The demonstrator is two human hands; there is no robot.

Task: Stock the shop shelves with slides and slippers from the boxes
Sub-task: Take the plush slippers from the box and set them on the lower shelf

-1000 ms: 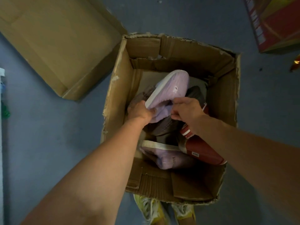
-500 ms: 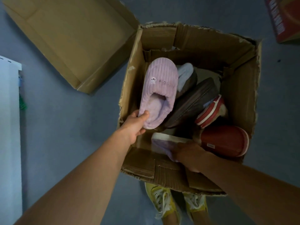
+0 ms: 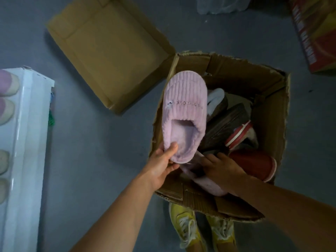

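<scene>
slipper [image 3: 184,113]: toe points away, long axis upright, above box [image 3: 269,99]
left hand [image 3: 164,165]: pinches its heel
right hand [image 3: 221,165]: grasps second slipper [image 3: 209,184] in box

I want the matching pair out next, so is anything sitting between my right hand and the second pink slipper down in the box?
Nothing visible. The right hand already rests on the second pink slipper at the near wall of the box. The left hand holds the first pink slipper up, clear of it; the red slipper lies beside it.
</scene>
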